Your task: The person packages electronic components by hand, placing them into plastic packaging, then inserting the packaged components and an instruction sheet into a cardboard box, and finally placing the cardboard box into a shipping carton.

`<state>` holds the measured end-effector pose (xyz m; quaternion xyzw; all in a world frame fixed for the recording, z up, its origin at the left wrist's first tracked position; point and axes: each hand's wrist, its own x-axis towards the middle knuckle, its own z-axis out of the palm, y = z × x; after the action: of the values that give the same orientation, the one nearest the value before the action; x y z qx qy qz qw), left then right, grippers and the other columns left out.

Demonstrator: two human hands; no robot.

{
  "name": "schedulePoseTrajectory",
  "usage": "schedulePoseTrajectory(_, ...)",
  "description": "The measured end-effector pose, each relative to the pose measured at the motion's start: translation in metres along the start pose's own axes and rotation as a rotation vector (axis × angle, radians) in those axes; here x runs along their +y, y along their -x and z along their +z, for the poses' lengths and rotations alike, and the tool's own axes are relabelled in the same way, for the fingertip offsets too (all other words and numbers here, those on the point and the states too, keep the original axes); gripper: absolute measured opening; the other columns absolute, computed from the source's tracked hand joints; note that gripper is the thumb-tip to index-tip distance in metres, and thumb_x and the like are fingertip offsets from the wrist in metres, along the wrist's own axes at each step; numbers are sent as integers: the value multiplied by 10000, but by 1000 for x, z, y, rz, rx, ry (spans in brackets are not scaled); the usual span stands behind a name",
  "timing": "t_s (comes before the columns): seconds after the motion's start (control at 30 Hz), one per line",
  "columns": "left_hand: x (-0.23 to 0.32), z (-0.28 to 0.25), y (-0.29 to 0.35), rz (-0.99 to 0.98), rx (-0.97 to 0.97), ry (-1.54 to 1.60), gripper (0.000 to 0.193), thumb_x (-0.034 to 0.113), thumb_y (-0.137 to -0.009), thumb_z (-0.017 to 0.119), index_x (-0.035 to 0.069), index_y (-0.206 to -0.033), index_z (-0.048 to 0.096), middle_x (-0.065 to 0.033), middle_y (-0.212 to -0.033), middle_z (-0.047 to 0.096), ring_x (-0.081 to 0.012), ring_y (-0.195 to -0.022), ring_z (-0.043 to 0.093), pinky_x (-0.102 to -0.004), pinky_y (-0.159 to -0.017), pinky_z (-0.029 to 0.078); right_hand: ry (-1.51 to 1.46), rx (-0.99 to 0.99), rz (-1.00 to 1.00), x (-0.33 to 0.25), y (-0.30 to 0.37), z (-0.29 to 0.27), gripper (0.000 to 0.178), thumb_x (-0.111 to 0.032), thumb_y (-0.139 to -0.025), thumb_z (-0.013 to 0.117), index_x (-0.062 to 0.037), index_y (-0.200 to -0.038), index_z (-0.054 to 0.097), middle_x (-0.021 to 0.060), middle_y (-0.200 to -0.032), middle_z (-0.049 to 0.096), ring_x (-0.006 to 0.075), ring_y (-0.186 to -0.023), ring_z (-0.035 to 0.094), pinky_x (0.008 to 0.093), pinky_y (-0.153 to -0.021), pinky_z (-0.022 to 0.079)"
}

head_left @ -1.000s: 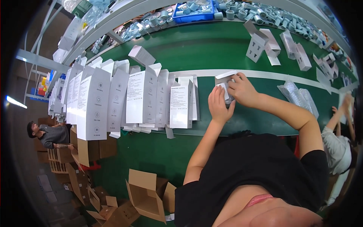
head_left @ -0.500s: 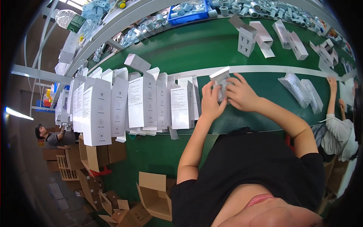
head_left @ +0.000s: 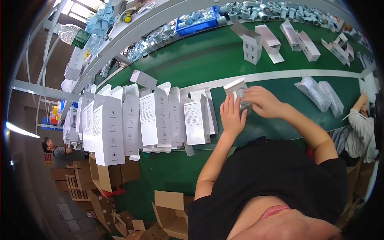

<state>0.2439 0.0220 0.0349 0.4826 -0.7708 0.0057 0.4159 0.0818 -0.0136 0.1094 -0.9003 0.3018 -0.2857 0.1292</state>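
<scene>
A small white carton [head_left: 235,85], its flap end tipped toward the far side, stands between my hands on the green belt. My left hand [head_left: 233,118] closes around its near left side. From the right, my right hand [head_left: 262,102] has its fingers bent over a clear bubble-wrapped pack [head_left: 245,105] at the carton's opening. The pack is partly covered by my fingers, so how far it sits inside cannot be seen. To the left of my left hand stand several upright white cartons [head_left: 196,122] with raised flaps.
Two bubble-wrapped packs [head_left: 314,92] lie to the right. White cartons [head_left: 252,49], some with flaps up, stand across the belt. Behind them are a blue tray [head_left: 198,25] and many pale blue fittings. Brown boxes [head_left: 170,212] sit below left. Co-workers are at both sides.
The whole view has shifted slightly. My right hand's fingers, raised beside the carton before, now bend down over the pack. My left hand stays at the carton.
</scene>
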Motion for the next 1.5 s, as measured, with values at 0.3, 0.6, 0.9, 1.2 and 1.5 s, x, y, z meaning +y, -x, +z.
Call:
schedulePoseTrajectory(0.3, -4, 11, 4, -24, 13, 14, 526, 218, -748, 599, 19, -1211, 449, -200, -1269, 380, -365, -1157, 372, -419, -939, 309, 185, 199, 28, -33, 24, 41, 361, -63, -688, 584, -3, -1042, 542, 128, -1129, 526, 301, -998, 507, 353, -847, 403)
schedulePoseTrajectory(0.6, -19, 18, 4, 123, 20, -20, 685, 192, -681, 678, 12, -1265, 368, -191, -1256, 386, -359, -1161, 370, -416, -950, 322, -137, 219, 67, 23, -47, -4, 447, -43, -645, 641, -37, -1083, 548, 121, -1144, 519, 264, -1043, 502, 334, -846, 425)
schedulePoseTrajectory(0.9, -35, 44, 17, -416, 180, 481, 932, 181, -526, 804, -4, -1275, 282, -188, -1237, 394, -355, -1117, 413, -406, -932, 368, 197, -247, -167, 14, -10, 24, 509, -187, -731, 611, -69, -1203, 461, 163, -1244, 422, 321, -1131, 419, 397, -925, 351)
schedulePoseTrajectory(1.2, -47, 42, 25, -493, -22, 570, 910, 181, -520, 813, -10, -1242, 294, -178, -1173, 426, -316, -1050, 463, -369, -881, 411, 273, -536, -214, 23, -35, 26, 537, -298, -799, 546, -80, -1269, 404, 198, -1315, 332, 359, -1205, 325, 435, -984, 264)
schedulePoseTrajectory(1.5, -41, 48, 26, -418, 41, 504, 906, 187, -524, 817, -7, -1240, 298, -168, -1128, 455, -306, -1005, 486, -368, -854, 422, 386, -497, -256, 12, -23, 26, 552, -379, -844, 494, -82, -1293, 369, 214, -1343, 297, 352, -1239, 290, 443, -1020, 212)
